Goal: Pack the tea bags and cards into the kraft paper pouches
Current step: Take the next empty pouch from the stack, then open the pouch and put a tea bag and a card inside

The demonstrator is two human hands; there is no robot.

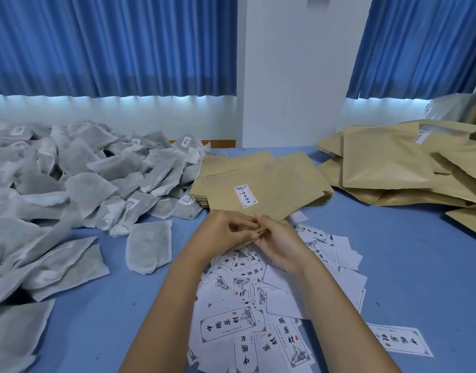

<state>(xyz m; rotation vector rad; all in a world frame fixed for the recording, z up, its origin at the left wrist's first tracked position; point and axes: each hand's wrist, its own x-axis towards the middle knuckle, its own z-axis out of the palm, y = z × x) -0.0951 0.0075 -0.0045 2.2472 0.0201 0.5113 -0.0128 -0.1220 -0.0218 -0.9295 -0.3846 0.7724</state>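
Kraft pouch (261, 189), flat, white label, hands (255, 235) pinching edge

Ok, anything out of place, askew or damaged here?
Nothing damaged or spilled. The cards lie strewn at all angles, with one card apart at the right. The tea bags are a loose heap; the kraft pouch stack is slightly fanned.

Blue curtains (110, 44); white wall (293, 76); blue tabletop (406, 265)

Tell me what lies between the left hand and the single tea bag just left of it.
Nothing visible: only blue table separates the left hand from that tea bag. Its fingers pinch a kraft pouch.
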